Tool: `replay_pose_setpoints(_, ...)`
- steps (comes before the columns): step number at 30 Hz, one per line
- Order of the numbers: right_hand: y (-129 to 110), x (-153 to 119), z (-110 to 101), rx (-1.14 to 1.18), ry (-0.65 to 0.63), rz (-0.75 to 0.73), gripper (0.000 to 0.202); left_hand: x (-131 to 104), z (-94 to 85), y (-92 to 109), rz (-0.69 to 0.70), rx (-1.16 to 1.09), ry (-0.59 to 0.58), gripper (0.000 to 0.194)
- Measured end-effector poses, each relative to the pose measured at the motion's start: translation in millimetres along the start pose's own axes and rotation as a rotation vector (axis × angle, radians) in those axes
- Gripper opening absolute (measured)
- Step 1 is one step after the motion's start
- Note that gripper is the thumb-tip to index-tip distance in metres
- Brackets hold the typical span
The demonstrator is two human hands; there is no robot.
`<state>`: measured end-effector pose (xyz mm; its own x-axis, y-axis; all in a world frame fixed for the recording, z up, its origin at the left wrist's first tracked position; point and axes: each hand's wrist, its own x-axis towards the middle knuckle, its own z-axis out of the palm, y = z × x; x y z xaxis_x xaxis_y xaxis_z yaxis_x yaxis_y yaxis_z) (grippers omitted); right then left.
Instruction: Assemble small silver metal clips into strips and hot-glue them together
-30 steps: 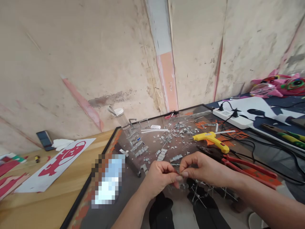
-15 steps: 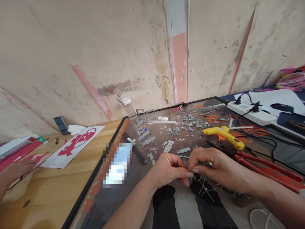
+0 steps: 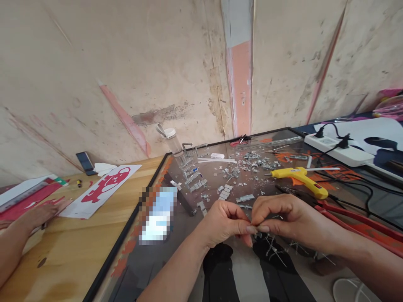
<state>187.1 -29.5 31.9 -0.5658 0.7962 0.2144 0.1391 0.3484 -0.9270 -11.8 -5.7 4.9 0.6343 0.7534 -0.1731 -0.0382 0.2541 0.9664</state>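
Pressing thumb to forefinger, the left hand [image 3: 224,224] and the right hand [image 3: 286,216] meet at the tips, low centre. Fingers of both: drawn narrow in a pinch; anything between them is too small and too covered to tell.

Wire pieces [image 3: 274,248]: thin, silvery, tangled, just below the right hand's fingers; whether joined to the pinch cannot be told.

Linked metal strip [image 3: 224,192]: flat, on the dark glossy desk [image 3: 181,228], just beyond the left hand.

Metal plate [image 3: 244,198]: one, silvery, lying beyond the gap between the wrists.

Metal fragments [image 3: 258,161]: many, loosely heaped and scattered farther back.

Pliers [image 3: 363,218]: red-handled, beyond the right wrist, partly hidden.

Glue gun [image 3: 310,183]: yellow, on its side, nozzle to the left, white glue stick [image 3: 325,169] protruding behind.

Power strip [image 3: 357,156]: white, two black plugs seated, at the right edge.

Bottle [image 3: 174,144]: clear, white-lidded, at the back left corner.

Screen [image 3: 159,216]: bright, pixelated, left of the left forearm.

Wooden desk [image 3: 94,239]: adjoining at left; carries a white sheet bearing a red figure [image 3: 107,184], a smartphone [image 3: 85,162] leaning on the wall, and a co-worker's hand [image 3: 37,216] beside the sheet.
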Motion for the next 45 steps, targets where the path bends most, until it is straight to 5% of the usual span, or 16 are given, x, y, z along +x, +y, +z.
replay_pose_setpoints(18, 5, -3, 9, -0.06, 0.063, -0.072, 0.025, 1, 3.4, 0, -0.034, -0.056, -0.014, 0.033)
replay_pose_setpoints(23, 4, -2, 8, -0.197, 0.123, -0.209, 0.009, 1, -1.1, 1, 0.003, -0.063, -0.009, 0.032)
replay_pose_setpoints(28, 6, 1, 6, -0.441, 0.187, -0.492, 0.015, 1, -1.2, 0, -0.009, -0.067, -0.042, 0.033)
replay_pose_setpoints(33, 5, 0, 5, -0.685, 0.214, -0.63, 0.017, 2, -3.1, -3, -0.048, -0.122, -0.145, 0.034)
replay_pose_setpoints(45, 13, -6, 3, -0.93, 0.167, -0.691, 0.026, 2, -5.7, -8, -0.233, -0.261, -0.518, 0.054)
